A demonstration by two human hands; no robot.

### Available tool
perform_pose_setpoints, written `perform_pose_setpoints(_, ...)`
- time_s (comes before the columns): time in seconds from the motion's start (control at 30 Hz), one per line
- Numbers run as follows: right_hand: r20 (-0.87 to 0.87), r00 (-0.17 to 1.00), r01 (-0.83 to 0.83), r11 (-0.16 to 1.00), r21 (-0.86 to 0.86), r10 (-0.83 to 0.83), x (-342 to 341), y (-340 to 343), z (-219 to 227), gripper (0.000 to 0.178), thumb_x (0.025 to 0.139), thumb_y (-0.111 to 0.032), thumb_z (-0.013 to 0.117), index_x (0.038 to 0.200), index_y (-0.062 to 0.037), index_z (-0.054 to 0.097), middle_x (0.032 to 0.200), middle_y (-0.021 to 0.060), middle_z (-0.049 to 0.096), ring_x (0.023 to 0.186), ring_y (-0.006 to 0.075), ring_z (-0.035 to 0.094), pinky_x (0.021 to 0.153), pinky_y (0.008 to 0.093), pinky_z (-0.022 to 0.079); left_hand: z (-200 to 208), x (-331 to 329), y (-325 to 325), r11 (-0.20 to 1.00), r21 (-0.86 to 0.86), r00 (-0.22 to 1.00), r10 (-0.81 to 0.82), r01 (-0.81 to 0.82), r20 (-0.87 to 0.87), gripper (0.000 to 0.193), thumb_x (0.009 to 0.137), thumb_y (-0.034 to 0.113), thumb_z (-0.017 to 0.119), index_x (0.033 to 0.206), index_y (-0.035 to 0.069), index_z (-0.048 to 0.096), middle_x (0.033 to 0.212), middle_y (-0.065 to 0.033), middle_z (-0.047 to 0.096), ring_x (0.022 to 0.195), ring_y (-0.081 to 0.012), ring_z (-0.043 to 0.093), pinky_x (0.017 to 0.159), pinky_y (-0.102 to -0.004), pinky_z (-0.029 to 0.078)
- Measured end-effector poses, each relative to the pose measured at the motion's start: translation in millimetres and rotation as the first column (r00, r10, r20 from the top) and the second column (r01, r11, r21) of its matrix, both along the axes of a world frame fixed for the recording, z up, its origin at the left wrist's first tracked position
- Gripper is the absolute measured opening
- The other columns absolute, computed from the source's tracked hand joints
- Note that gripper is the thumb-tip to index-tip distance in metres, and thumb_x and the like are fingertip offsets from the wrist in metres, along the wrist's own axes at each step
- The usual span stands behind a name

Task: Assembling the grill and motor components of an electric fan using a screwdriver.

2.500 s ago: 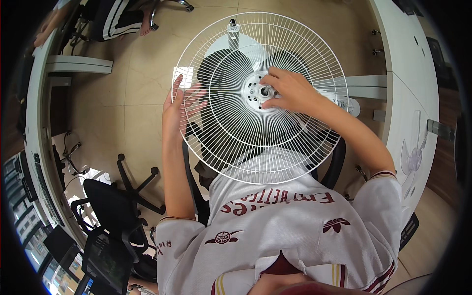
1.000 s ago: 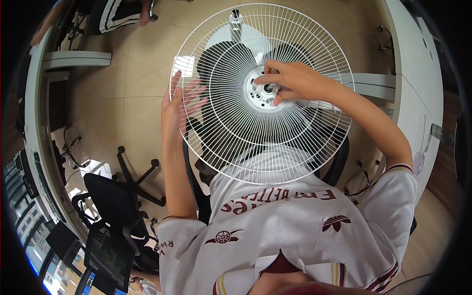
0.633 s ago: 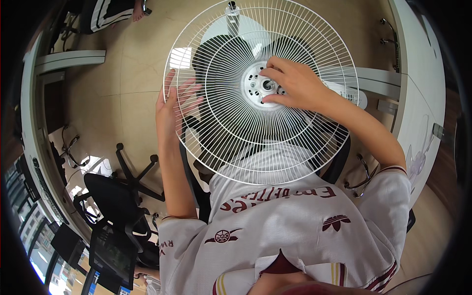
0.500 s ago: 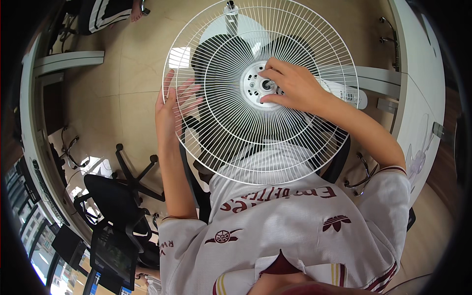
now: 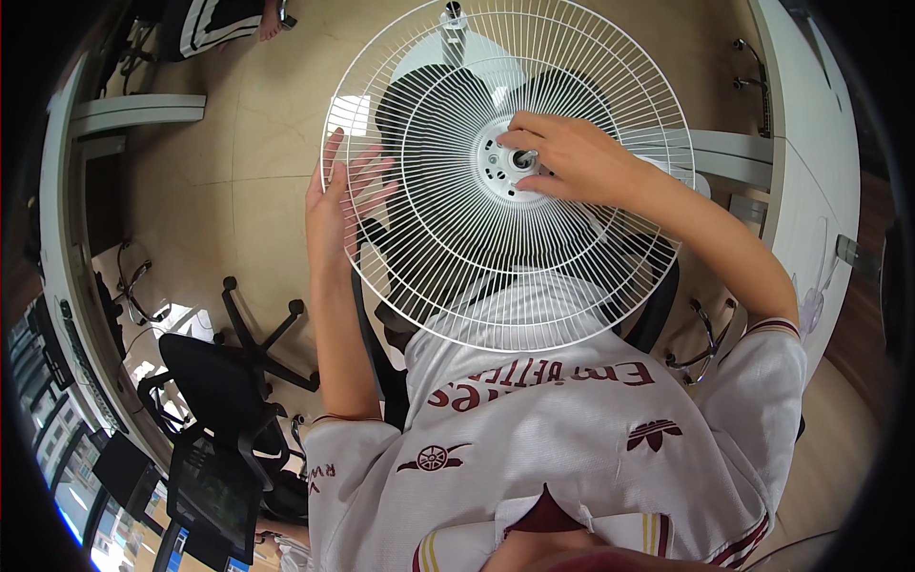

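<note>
A round white wire fan guard (image 5: pixel 438 286) lies over my lap, with a white hub plate (image 5: pixel 498 181) at its middle. A metal shaft (image 5: pixel 527 159) stands up through the plate's centre. At the guard's left rim is my left hand (image 5: pixel 334 195), its thumb in front and its spread fingers behind the wires, holding the edge. My right hand (image 5: pixel 570 160) reaches in from the right with bent fingers and thumb on the hub, around the shaft. Its palm side is hidden. Through the wires shows the white fan base (image 5: pixel 496 65), beyond my dark-clad knees.
White desks (image 5: pixel 810 191) run along the right and the left edge (image 5: pixel 138 112). Black office chairs (image 5: pixel 205 386) stand at lower left. Another person's leg and hand (image 5: pixel 270 24) show at top left. A transparent fan blade (image 5: pixel 812 307) leans on the right desk.
My right hand has shifted slightly on the hub, uncovering more of the shaft. The guard has moved a little with it. My left hand stays on the rim.
</note>
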State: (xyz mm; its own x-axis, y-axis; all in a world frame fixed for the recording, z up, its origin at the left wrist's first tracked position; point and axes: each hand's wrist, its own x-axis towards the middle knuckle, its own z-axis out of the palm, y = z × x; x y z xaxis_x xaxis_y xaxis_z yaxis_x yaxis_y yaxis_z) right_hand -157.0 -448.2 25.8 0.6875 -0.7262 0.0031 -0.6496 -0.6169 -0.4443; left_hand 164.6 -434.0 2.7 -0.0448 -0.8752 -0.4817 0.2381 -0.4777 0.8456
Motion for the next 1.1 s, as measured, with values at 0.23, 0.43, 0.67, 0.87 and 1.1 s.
perform_pose_setpoints(0.23,0.050,0.997,0.058,0.988,0.142,-0.065,-3,-1,-5,0.054,0.076,-0.028,0.086,0.122,-0.0048,0.070,0.104,0.0093,0.061,0.085,0.0239,0.066,0.073,0.0367,0.056,2,0,2,1.000,0.015,1.000,0.020,-0.019,-0.023,0.051,0.112,0.027,0.042,0.157,0.006,0.033,0.138,-0.0284,0.060,0.123,-0.0377,0.065,0.097,-0.0513,0.060)
perform_pose_setpoints(0.43,0.097,0.989,0.092,0.984,0.154,-0.107,-6,1,-11,0.053,0.074,-0.032,0.086,0.118,-0.0048,0.074,0.098,0.0075,0.062,0.076,0.0215,0.066,0.067,0.0349,0.055,5,-3,1,0.999,0.029,1.000,0.027,-0.027,-0.012,0.050,0.112,0.026,0.042,0.157,0.006,0.034,0.138,-0.0279,0.060,0.122,-0.0375,0.065,0.096,-0.0505,0.060)
perform_pose_setpoints(0.67,0.097,0.993,0.063,0.995,0.079,-0.071,-9,-3,-19,0.054,0.073,-0.035,0.086,0.117,-0.0054,0.075,0.094,0.0049,0.063,0.075,0.0211,0.066,0.066,0.0356,0.055,-7,3,2,1.000,0.023,1.000,0.011,-0.011,0.005,0.051,0.111,0.026,0.042,0.158,0.006,0.034,0.139,-0.0277,0.059,0.123,-0.0374,0.064,0.096,-0.0497,0.060)
perform_pose_setpoints(0.87,0.213,0.970,0.092,0.989,0.117,-0.115,-10,4,-29,0.056,0.079,-0.038,0.082,0.124,-0.0065,0.070,0.110,0.0110,0.064,0.092,0.0306,0.068,0.077,0.0402,0.056,-26,21,3,0.989,-0.107,0.992,-0.112,0.105,-0.066,0.068,0.108,0.036,0.050,0.163,0.007,0.021,0.150,-0.0342,0.046,0.134,-0.0434,0.054,0.105,-0.0559,0.050)
perform_pose_setpoints(1.1,0.032,0.983,0.181,0.983,-0.029,-0.180,-31,31,30,0.054,0.078,-0.032,0.083,0.120,-0.0027,0.065,0.112,0.0142,0.060,0.098,0.0336,0.066,0.079,0.0451,0.055,-26,17,-12,0.973,-0.134,0.982,-0.191,0.190,0.004,0.067,0.108,0.035,0.052,0.164,0.013,0.023,0.154,-0.0291,0.045,0.141,-0.0442,0.047,0.111,-0.0560,0.044)
